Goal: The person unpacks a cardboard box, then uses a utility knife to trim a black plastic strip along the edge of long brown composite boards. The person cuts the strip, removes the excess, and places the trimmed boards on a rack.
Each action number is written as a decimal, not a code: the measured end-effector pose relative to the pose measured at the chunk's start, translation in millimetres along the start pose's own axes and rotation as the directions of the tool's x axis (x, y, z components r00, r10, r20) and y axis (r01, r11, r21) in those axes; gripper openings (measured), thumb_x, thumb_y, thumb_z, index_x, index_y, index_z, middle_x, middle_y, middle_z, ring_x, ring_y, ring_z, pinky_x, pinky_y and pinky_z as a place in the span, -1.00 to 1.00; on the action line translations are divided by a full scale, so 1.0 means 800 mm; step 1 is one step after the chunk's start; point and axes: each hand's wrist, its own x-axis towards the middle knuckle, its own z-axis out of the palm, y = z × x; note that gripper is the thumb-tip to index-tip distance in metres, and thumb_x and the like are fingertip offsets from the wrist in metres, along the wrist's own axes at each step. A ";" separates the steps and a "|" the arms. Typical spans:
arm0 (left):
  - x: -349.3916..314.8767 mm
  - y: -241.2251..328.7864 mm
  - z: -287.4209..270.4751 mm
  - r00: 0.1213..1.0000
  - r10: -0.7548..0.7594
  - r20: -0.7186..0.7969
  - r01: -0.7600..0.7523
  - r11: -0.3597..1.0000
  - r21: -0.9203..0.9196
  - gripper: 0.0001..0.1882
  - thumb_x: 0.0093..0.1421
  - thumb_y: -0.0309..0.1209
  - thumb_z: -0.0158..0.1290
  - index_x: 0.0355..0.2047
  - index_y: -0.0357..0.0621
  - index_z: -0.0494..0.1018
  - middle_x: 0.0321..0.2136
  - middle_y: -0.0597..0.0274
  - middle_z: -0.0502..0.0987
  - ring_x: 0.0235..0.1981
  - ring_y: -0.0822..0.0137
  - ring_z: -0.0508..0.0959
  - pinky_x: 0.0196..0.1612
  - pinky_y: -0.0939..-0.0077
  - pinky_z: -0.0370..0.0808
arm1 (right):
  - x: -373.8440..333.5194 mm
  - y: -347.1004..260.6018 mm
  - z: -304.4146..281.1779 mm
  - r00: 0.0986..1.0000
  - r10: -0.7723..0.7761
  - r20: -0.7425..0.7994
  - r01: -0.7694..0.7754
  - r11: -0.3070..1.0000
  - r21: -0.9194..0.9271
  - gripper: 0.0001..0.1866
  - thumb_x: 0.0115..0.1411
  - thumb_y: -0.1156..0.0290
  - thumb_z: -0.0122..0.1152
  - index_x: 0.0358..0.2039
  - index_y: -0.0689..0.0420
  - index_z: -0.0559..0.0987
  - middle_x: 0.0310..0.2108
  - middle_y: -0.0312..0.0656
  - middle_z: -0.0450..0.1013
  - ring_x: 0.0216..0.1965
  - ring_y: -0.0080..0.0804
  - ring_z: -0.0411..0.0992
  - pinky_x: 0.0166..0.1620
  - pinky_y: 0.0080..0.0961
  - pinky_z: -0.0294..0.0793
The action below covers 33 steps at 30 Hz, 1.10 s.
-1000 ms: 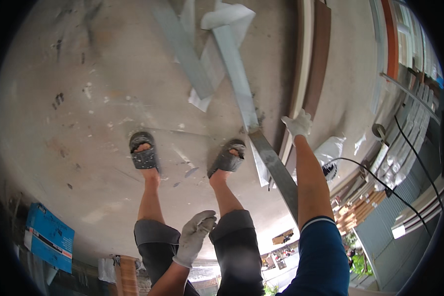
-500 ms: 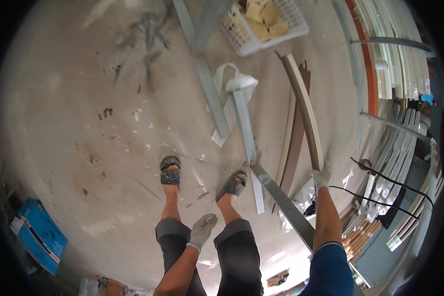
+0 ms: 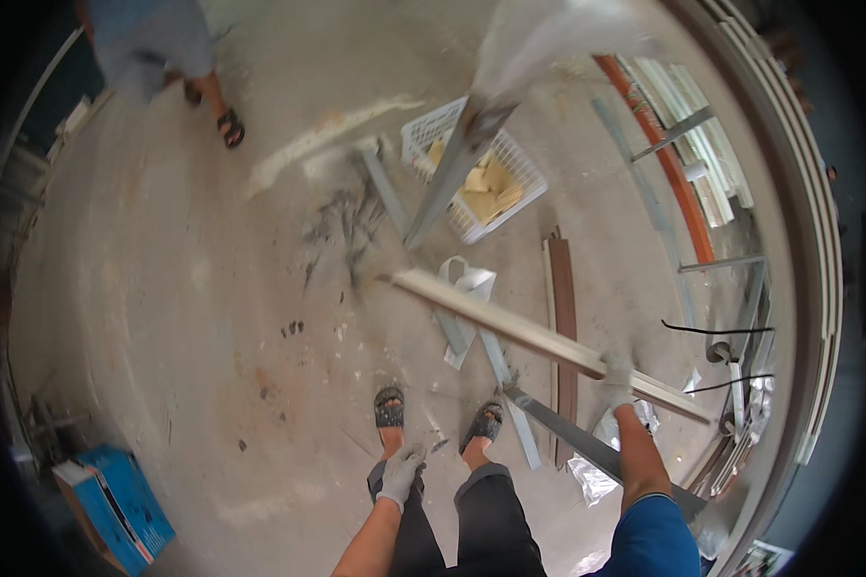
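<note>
My right hand point(image 3: 618, 379), in a pale work glove, is wrapped round a long cream-coloured profile strip point(image 3: 510, 325). The strip is lifted off the floor and slants from far left to near right, its right end sticking out beyond my hand. Beneath it, a brown strip point(image 3: 566, 327) lies on the floor and grey metal bars point(image 3: 568, 435) form a low frame. My gloved left hand point(image 3: 401, 473) hangs over my left knee, fingers loosely extended, with nothing visible in it.
A white plastic basket point(image 3: 524, 197) with yellowish pieces stands ahead, behind an upright grey post point(image 3: 443, 197). White strips point(image 3: 688, 135) rest on an orange-edged rack point(image 3: 659, 159) at the right. A blue box point(image 3: 130, 510) sits near left. Another person point(image 3: 154, 43) is at the far left.
The cream strip has swung from pointing away to lying slantwise toward the left, and its near end now shows past my right hand. My view has turned; another person has come into it.
</note>
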 end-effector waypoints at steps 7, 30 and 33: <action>-0.052 0.121 0.016 0.969 0.182 0.169 -0.140 0.962 -0.232 -0.01 0.22 -0.30 0.32 0.49 -0.19 -0.04 0.33 -0.12 0.27 0.32 0.08 0.33 0.27 0.29 0.39 | 0.009 -0.261 -0.149 0.934 -0.357 0.022 0.335 0.894 0.296 -0.56 -0.21 0.38 0.38 -0.20 0.10 0.60 -0.17 -0.03 0.51 -0.04 0.05 0.44 0.08 -0.10 0.45; -0.486 0.448 0.226 0.390 0.561 0.730 -0.218 0.827 -0.519 -0.26 0.26 -0.05 0.25 0.33 -0.12 0.28 0.30 0.17 0.38 0.37 0.17 0.29 0.43 0.06 0.19 | -0.149 -0.310 -0.760 0.928 -0.350 -0.128 0.354 0.719 0.599 -0.29 0.01 0.08 0.40 0.11 0.24 0.51 -0.05 0.14 0.50 0.04 0.08 0.48 0.12 -0.15 0.46; -0.508 0.474 0.296 0.259 0.460 0.850 -0.094 0.887 -0.451 -0.38 0.30 -0.22 0.24 0.29 -0.14 0.31 0.25 0.18 0.43 0.31 0.17 0.38 0.41 0.07 0.26 | -0.135 -0.246 -0.805 0.971 -0.234 0.037 0.128 0.648 0.750 -0.20 -0.02 0.07 0.48 0.18 0.27 0.50 0.11 0.11 0.49 0.14 -0.06 0.46 0.20 -0.27 0.41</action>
